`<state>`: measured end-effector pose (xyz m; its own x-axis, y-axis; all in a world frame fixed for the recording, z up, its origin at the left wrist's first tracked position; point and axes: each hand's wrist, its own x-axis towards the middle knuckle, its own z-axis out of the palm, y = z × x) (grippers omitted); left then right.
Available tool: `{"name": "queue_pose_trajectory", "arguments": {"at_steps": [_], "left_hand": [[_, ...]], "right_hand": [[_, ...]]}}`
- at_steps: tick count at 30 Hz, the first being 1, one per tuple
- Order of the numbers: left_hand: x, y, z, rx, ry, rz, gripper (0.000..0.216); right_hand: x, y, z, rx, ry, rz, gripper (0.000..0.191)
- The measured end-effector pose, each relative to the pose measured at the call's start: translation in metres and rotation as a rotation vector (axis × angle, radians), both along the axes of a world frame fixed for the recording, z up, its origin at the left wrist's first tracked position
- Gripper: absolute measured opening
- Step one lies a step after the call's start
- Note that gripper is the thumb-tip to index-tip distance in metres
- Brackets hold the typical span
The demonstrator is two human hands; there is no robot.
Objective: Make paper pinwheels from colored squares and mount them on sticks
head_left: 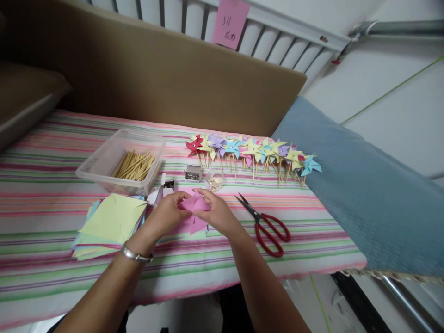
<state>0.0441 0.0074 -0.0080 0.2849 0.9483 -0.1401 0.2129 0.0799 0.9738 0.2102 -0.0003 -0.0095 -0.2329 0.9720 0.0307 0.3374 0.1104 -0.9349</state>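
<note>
Both of my hands meet over a pink paper piece near the middle of the striped cloth. My left hand, with a silver bracelet on its wrist, pinches the paper's left side. My right hand pinches its right side with fingers curled. The paper's folded points bend up between my fingertips, and part of it lies flat on the cloth below.
A stack of coloured paper squares lies at my left. Behind it stands a clear tub of wooden sticks. Red-handled scissors lie at my right. A row of finished pinwheels, a small box of pins and a small clear cup sit farther back.
</note>
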Motion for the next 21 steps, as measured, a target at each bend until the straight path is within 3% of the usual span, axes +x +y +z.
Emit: {"name": "queue_pose_trajectory", "arguments": {"at_steps": [16,21], "left_hand": [[-0.0001,0.0001,0.0013,0.019,0.045,-0.01,0.029],[0.0001,0.0038,-0.0023,0.135,0.036,0.167,0.043]], "right_hand": [[-0.0049,0.0015,-0.0087,-0.071,0.107,0.025,0.055],[-0.0067,0.0025,-0.0037,-0.12,0.19,-0.062,0.051]]}}
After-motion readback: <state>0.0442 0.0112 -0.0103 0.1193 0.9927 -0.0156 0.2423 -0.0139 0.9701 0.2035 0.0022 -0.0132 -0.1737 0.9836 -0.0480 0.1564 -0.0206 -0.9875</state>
